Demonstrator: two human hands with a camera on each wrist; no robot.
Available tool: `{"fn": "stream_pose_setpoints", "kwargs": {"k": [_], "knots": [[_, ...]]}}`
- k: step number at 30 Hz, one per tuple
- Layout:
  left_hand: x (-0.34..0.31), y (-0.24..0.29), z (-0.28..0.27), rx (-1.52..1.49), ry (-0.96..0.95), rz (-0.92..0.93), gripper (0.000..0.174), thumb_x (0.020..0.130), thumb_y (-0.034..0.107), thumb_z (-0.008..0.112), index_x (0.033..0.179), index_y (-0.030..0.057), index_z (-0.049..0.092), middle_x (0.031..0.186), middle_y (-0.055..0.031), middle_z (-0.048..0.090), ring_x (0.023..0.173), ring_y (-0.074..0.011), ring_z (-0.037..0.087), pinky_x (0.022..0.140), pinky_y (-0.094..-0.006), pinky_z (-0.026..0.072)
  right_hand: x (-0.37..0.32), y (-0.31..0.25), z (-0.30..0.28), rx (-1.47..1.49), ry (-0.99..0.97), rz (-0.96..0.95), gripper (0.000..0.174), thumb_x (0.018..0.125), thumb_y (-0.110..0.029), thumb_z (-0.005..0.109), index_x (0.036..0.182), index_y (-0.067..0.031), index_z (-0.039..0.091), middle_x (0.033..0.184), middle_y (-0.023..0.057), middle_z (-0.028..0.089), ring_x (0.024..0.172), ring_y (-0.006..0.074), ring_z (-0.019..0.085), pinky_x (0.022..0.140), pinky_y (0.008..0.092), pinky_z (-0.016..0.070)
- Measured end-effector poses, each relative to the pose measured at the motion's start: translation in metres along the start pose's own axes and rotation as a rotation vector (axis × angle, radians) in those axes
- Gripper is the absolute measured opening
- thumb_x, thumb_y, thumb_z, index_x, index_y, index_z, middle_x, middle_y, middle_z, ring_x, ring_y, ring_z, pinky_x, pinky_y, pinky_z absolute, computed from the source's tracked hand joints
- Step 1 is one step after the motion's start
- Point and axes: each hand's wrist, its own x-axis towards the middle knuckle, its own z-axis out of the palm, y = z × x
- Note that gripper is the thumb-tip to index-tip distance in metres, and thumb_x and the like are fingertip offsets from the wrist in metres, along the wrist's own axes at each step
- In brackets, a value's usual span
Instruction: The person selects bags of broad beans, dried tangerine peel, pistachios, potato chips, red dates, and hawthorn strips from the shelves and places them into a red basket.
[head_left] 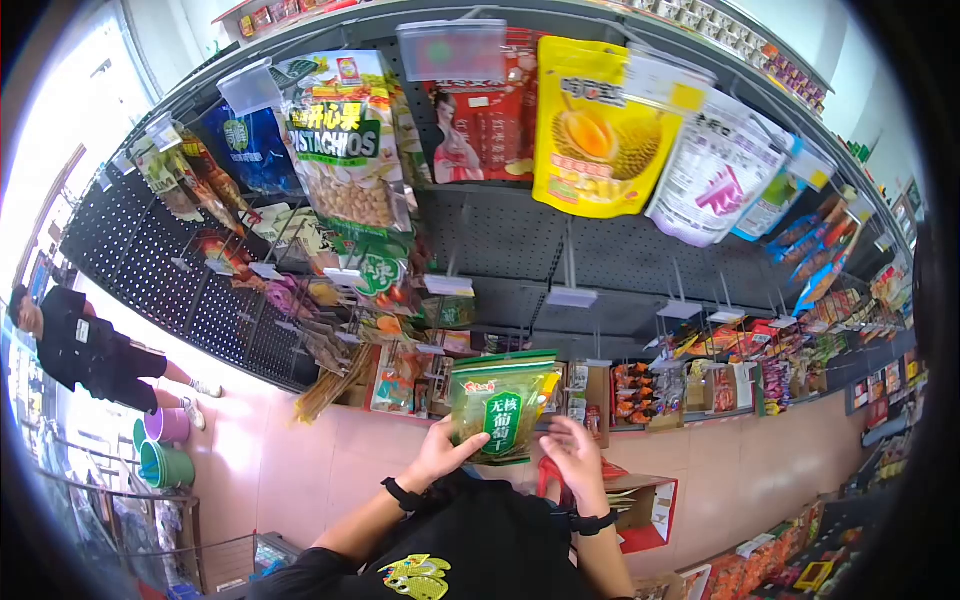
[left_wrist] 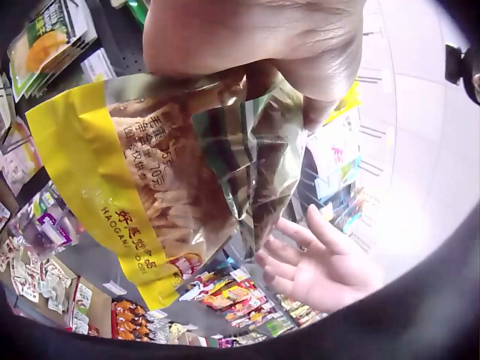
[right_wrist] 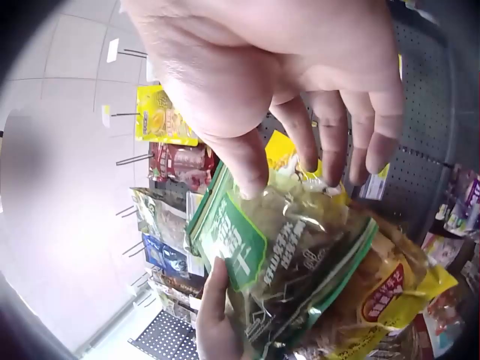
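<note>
My left hand (head_left: 438, 454) grips a green resealable bag of raisins (head_left: 470, 400), thumb across its lower front. Behind the raisins, in the same grip, is a yellow-edged snack bag (left_wrist: 75, 161) with a clear window over pale brown pieces. In the left wrist view the fingers curl over the tops of both bags. My right hand (head_left: 575, 460) is beside the right edge of the raisin bag, fingers spread and relaxed, holding nothing. The right wrist view has its thumb and fingertips overlapping the bag's upper part.
Ahead stands a dark pegboard rack with hooks, hung with a pistachio bag (head_left: 345, 140), a yellow durian bag (head_left: 600, 130) and other snack packs. A red-edged box (head_left: 655, 515) is on the floor at right. At left are a person (head_left: 85, 350) and a green bucket (head_left: 168, 466).
</note>
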Motion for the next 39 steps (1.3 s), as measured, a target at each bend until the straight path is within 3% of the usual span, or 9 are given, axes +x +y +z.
{"fn": "stream_pose_setpoints", "kwargs": {"k": [1, 3, 5, 9, 13, 16, 19, 29, 39], "knots": [[0.005, -0.002, -0.01, -0.006, -0.005, -0.001, 0.035, 0.091, 0.023, 0.075, 0.117, -0.0004, 0.069, 0.115, -0.0156, 0.068, 0.104, -0.0226, 0.066, 0.091, -0.0357, 0.0514, 0.005, -0.001, 0.014, 0.143, -0.157, 0.096, 0.051, 0.086, -0.014, 0.081, 0.129, 0.0016, 0.059, 0.114, 0.0116, 0.064, 0.098, 0.0149, 0.065, 0.082, 0.0278, 0.0538], [0.015, -0.006, -0.03, -0.294, -0.013, -0.118, 0.037, 0.094, 0.024, 0.073, 0.12, -0.0019, 0.066, 0.114, -0.0128, 0.069, 0.103, -0.0169, 0.064, 0.088, -0.0328, 0.0515, 0.014, -0.005, 0.044, 0.147, -0.182, 0.105, 0.052, 0.086, -0.014, 0.081, 0.129, 0.0022, 0.057, 0.111, 0.0114, 0.064, 0.097, 0.0141, 0.065, 0.08, 0.0275, 0.0546], [0.027, -0.003, -0.052, -0.294, -0.038, -0.147, 0.037, 0.095, 0.024, 0.071, 0.121, -0.0023, 0.066, 0.112, -0.0115, 0.07, 0.101, -0.0153, 0.064, 0.087, -0.0319, 0.0517, 0.023, -0.008, 0.074, 0.144, -0.221, 0.137, 0.05, 0.086, -0.012, 0.081, 0.125, 0.0028, 0.054, 0.108, 0.0113, 0.064, 0.094, 0.0132, 0.066, 0.079, 0.0267, 0.055], [0.053, -0.022, -0.088, -0.262, -0.107, -0.147, 0.036, 0.098, 0.023, 0.068, 0.121, -0.0041, 0.064, 0.108, -0.0059, 0.07, 0.097, -0.0133, 0.063, 0.086, -0.0307, 0.0523, 0.047, -0.018, 0.115, 0.128, -0.169, 0.063, 0.042, 0.087, -0.01, 0.08, 0.118, 0.0021, 0.053, 0.107, 0.0105, 0.067, 0.093, 0.0141, 0.069, 0.079, 0.027, 0.0556], [0.074, -0.022, -0.121, -0.11, -0.205, -0.172, 0.043, 0.094, 0.028, 0.072, 0.121, -0.0046, 0.064, 0.108, -0.0096, 0.071, 0.097, -0.0162, 0.065, 0.087, -0.0334, 0.0527, 0.054, -0.026, 0.138, 0.129, -0.094, 0.013, 0.036, 0.088, -0.007, 0.078, 0.115, 0.0018, 0.055, 0.107, 0.0103, 0.069, 0.096, 0.0138, 0.069, 0.083, 0.0269, 0.0554], [0.082, -0.03, -0.131, 0.058, -0.205, -0.025, 0.051, 0.085, 0.035, 0.081, 0.116, -0.0031, 0.067, 0.104, -0.013, 0.072, 0.095, -0.0181, 0.067, 0.086, -0.0358, 0.0533, 0.055, -0.034, 0.146, 0.118, -0.058, 0.02, 0.032, 0.089, -0.003, 0.075, 0.114, 0.0006, 0.055, 0.108, 0.0093, 0.068, 0.1, 0.0137, 0.067, 0.087, 0.0274, 0.0545], [0.084, -0.025, -0.137, 0.155, -0.241, 0.043, 0.049, 0.083, 0.035, 0.083, 0.114, -0.0014, 0.068, 0.103, -0.0138, 0.071, 0.092, -0.0193, 0.068, 0.083, -0.0358, 0.0537, 0.056, -0.044, 0.149, 0.115, -0.031, 0.022, 0.032, 0.089, 0.0, 0.074, 0.115, 0.0, 0.055, 0.11, 0.0089, 0.067, 0.102, 0.0141, 0.067, 0.09, 0.0278, 0.054], [0.095, -0.005, -0.139, 0.076, -0.158, 0.1, 0.044, 0.082, 0.032, 0.084, 0.107, -0.0011, 0.071, 0.096, -0.0126, 0.071, 0.084, -0.02, 0.069, 0.078, -0.0354, 0.0544, 0.066, -0.048, 0.15, 0.217, -0.013, -0.004, 0.036, 0.09, 0.0, 0.072, 0.121, 0.0011, 0.054, 0.114, 0.0095, 0.066, 0.104, 0.0144, 0.066, 0.091, 0.0282, 0.0531], [0.098, -0.003, -0.138, 0.073, -0.173, 0.105, 0.047, 0.08, 0.034, 0.085, 0.109, -0.0007, 0.071, 0.102, -0.0176, 0.071, 0.093, -0.0259, 0.07, 0.083, -0.0379, 0.0534, 0.067, -0.052, 0.149, 0.229, -0.004, 0.008, 0.031, 0.091, 0.002, 0.072, 0.117, 0.0012, 0.056, 0.111, 0.0081, 0.067, 0.102, 0.0134, 0.066, 0.088, 0.0275, 0.0538]]}}
